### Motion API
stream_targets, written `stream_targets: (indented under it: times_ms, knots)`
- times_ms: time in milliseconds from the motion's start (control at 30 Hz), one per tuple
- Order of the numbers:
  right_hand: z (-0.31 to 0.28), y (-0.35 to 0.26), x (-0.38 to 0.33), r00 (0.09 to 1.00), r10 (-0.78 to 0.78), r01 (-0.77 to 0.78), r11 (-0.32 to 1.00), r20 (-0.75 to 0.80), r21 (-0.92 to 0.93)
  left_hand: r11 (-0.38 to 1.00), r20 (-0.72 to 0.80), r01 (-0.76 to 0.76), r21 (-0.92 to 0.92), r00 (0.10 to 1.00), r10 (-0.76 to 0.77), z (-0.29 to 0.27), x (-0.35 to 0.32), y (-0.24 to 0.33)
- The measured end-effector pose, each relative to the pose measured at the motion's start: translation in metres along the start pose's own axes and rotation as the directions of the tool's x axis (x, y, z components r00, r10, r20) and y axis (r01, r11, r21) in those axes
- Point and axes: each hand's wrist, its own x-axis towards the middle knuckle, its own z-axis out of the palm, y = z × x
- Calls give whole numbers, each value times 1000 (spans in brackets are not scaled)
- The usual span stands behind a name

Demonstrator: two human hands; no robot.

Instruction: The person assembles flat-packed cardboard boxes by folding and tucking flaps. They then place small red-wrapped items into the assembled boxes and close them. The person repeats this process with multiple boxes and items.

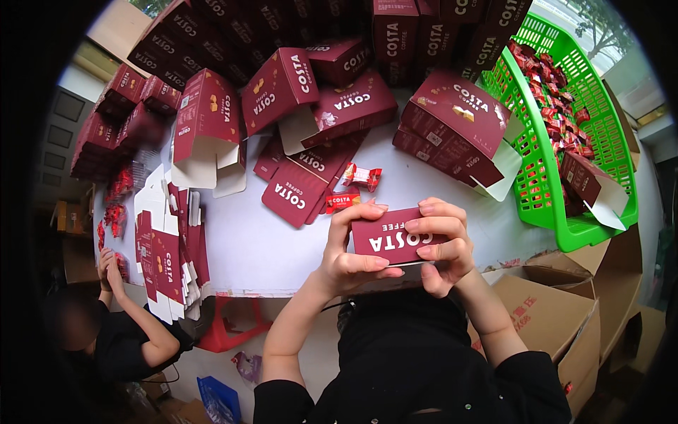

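Observation:
Between my two hands is a small maroon carton [385, 240] with white lettering, held above the table's near edge. My left hand [346, 247] grips its left end, fingers on the far side and thumb along the near edge. Around the right end, the fingers of my right hand [450, 244] are curled over the top face, with the thumb below. Just beyond the carton lie two red wrapped sweets [362, 177]. Flat maroon cartons [291, 196] are piled behind and left of them. Several standing cartons with open white flaps [208, 116] are farther back.
A green plastic basket [533, 166] of wrapped sweets stands at the right, with an open carton [583, 180] in it. Stacked cartons [395, 39] line the back. Flattened cartons [166, 258] lie left, near another person's hands [111, 272]. Cardboard boxes [540, 311] stand at lower right.

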Motion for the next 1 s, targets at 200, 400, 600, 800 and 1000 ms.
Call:
stream_targets:
  times_ms: [200, 400, 600, 800, 1000]
  knots:
    - [-11, -19, 20, 985, 103, -81, 984, 136, -157, 996, -100, 72, 61, 993, -66, 12, -6, 0]
    - [-35, -62, 74, 801, 420, -151, 830, 426, -537, 993, 27, 111, 34, 993, -112, 6, -22, -8]
    - [-41, -85, 93, 661, 512, -87, 779, 548, -621, 995, 60, -53, 87, 997, 48, 10, -13, 0]
    - [-37, -84, 107, 900, 402, -263, 808, 168, -527, 985, -276, 51, 165, 961, -3, -6, -15, -1]
    - [-10, -54, 149, 901, 322, -427, 776, -291, -464, 900, -396, 329, 287, 896, -201, -29, 16, 0]
